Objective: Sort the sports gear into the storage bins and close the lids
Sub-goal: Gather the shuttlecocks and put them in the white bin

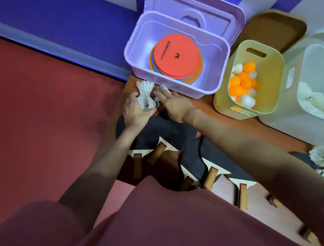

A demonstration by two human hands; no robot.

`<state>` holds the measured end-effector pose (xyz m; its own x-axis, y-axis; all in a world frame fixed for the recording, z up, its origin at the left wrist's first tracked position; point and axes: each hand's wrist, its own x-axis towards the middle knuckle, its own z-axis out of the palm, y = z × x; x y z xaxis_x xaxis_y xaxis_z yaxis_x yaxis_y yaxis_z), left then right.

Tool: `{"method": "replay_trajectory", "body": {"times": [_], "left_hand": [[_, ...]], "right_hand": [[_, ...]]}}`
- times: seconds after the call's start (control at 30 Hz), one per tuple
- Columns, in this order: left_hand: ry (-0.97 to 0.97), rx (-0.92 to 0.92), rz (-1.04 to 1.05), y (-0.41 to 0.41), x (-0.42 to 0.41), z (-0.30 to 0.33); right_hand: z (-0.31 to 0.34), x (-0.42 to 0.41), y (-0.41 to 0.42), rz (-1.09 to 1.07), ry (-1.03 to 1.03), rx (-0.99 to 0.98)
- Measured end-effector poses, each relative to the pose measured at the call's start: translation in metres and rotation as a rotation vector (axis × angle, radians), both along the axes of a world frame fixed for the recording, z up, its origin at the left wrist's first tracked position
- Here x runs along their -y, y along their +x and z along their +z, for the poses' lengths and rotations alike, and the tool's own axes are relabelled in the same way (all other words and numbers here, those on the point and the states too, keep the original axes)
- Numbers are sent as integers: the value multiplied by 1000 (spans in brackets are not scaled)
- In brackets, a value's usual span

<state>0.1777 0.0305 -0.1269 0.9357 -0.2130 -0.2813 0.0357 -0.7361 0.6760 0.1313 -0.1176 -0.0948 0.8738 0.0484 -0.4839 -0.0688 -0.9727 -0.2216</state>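
Both hands worked just in front of the purple bin (181, 91). Left hand (134, 111) gripped stacked white shuttlecocks (147, 95); right hand (172, 103) lay with fingers extended, touching another shuttlecock (165, 88) against the bin's wall. Inside the bin sat flat discs (177, 57), the top orange one printed with small text too blurred to read. Right of that bin, a yellow bin (275, 77) held ping-pong balls (243, 86).

I read this as a sports hall: red court floor (28, 100), blue wall (84, 19), paddles (180, 141) heaped
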Motion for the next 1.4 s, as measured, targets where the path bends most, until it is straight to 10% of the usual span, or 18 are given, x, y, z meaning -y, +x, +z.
{"method": "replay_trajectory", "body": {"times": [0.3, 0.77, 1.13, 1.4], "left_hand": [[-37, 103, -81, -6, 2, 1], [-215, 189, -127, -20, -25, 32], [-107, 155, -112, -20, -40, 31], [-84, 141, -22, -19, -77, 11]], "right_hand": [[11, 5, 0, 41, -117, 171], [73, 8, -50, -262, 368, 950], [47, -25, -16, 186, 379, 556], [33, -26, 14, 3, 284, 475]]}}
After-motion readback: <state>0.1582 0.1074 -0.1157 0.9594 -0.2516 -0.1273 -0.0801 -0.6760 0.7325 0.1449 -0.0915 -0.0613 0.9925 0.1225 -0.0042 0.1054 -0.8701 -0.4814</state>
